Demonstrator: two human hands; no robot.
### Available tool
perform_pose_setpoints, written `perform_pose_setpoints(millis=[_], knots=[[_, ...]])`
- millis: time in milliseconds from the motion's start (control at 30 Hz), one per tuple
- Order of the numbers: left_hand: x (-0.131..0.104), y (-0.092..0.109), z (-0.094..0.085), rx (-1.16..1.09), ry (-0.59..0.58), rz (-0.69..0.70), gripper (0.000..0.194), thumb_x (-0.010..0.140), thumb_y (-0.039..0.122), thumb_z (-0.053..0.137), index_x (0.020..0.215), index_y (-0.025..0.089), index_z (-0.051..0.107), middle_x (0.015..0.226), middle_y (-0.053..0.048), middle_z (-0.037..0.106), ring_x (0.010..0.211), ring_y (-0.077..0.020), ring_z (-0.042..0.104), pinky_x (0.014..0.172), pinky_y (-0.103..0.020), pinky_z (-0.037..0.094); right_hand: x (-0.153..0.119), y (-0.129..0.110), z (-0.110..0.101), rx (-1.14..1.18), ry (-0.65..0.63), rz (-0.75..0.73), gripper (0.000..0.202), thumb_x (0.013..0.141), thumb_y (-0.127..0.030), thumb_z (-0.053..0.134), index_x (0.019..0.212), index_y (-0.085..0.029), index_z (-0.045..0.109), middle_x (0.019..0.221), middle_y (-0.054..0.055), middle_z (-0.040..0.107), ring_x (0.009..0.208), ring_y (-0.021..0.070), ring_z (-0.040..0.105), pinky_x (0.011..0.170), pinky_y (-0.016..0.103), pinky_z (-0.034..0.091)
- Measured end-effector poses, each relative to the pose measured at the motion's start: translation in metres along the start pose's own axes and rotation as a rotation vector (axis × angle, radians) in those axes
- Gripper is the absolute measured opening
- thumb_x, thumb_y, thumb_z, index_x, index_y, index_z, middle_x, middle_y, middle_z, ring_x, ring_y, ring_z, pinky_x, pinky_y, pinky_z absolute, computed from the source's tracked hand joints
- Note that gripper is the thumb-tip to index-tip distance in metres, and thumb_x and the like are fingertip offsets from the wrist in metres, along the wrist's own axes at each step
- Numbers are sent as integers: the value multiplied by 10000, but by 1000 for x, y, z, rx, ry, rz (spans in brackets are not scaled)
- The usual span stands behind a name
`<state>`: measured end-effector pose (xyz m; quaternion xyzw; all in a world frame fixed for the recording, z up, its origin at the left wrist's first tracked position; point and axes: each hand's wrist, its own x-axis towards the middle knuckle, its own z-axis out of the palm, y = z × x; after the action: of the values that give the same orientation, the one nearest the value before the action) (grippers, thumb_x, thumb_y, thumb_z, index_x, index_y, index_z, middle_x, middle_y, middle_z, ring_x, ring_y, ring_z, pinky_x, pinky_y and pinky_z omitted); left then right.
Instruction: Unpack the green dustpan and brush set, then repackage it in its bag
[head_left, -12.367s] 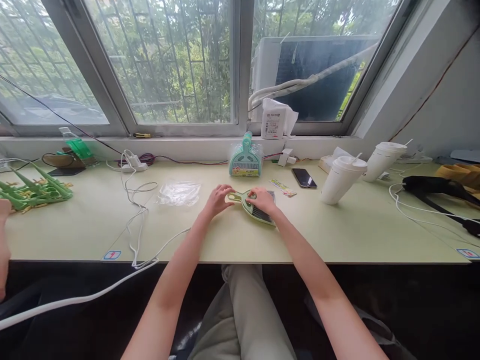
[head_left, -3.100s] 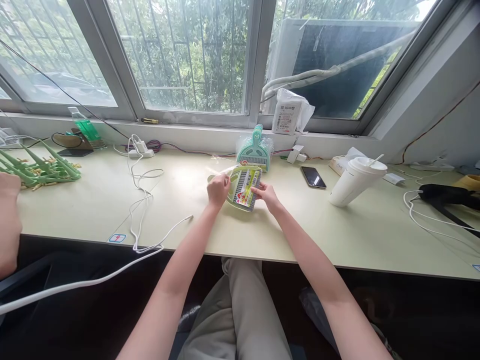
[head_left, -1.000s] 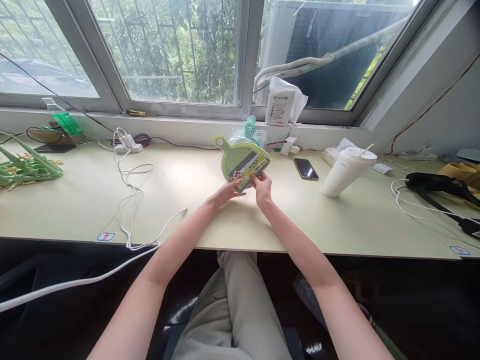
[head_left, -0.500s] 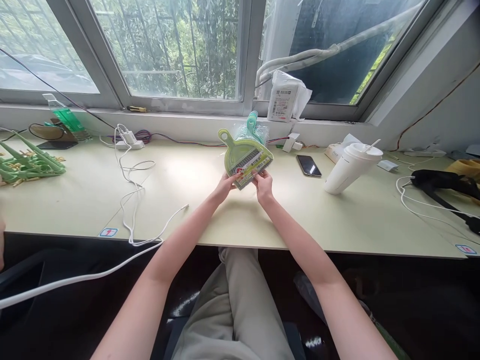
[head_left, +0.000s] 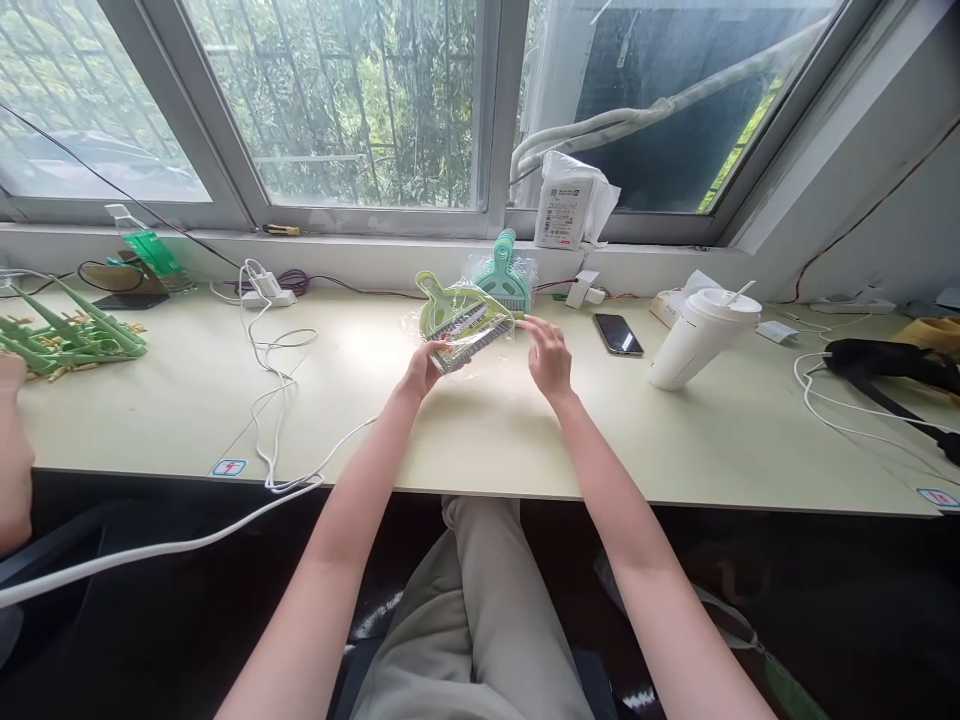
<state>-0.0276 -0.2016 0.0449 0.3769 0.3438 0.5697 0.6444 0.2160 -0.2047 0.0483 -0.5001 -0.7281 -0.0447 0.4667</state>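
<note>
1. A green dustpan set (head_left: 459, 318) sat in clear plastic (head_left: 511, 338) above the table (head_left: 480, 440); the left hand (head_left: 424, 368) pinched its lower edge, fingertips partly hidden;
2. the right hand (head_left: 550, 358) curled, index extended to the wrap's corner; whether it pinched, one could not tell;
3. a bystander's arm (head_left: 11, 460) was cut off; a teal set (head_left: 504, 278) stood behind, partly blocked.

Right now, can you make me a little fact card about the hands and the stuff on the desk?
left hand: holding the green dustpan set
right hand: fingers at that set's right corner; grip unclear
wrapping: clear plastic
behind it: teal dustpan set
phone: lying flat, left of the white cup
straw: sticking out of the cup lid
far left: another person's arm, near green pointy things
</note>
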Motion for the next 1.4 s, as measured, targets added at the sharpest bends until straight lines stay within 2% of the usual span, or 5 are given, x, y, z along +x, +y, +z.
perform_pose_setpoints(millis=[200,367,600,833,1400], knots=[[0,-3,0,0,10,-26,457,778,255,554,1210,102,552,1021,-129,707,844,-261,709,852,-426,551,-5,1,3,-201,-145,-322,514,844,-4,354,1220,-238,616,1347,68,547,1256,240,435,953,414,441],[1,-5,0,-31,-12,9,431,813,321,560,1189,109,562,1070,-138,699,957,-273,688,901,-428,539,-6,10,7,-257,-178,-342,390,860,-57,393,1079,-189,687,1265,101,600,1191,273,457,933,428,397],[2,-6,-1,-49,-12,29,428,813,322,564,1184,110,555,1108,-138,688,1025,-279,668,928,-430,532,-4,18,9,-360,-20,-52,353,868,-77,370,1015,-158,681,1187,152,604,1089,309,473,849,430,383],[2,-7,2,-33,-43,6,433,829,358,554,1185,111,572,1081,-139,699,967,-280,688,900,-421,537,-8,-11,9,-277,-139,-382,383,930,-150,359,1222,-213,599,1289,102,574,1195,262,447,934,399,350],[-1,-8,4,-5,-92,-13,423,823,376,572,1150,109,600,1050,-128,714,796,-264,712,755,-375,556,-8,-24,4,-272,-213,-478,317,945,-312,465,1222,-286,615,1501,57,398,1378,284,299,1067,474,243]])
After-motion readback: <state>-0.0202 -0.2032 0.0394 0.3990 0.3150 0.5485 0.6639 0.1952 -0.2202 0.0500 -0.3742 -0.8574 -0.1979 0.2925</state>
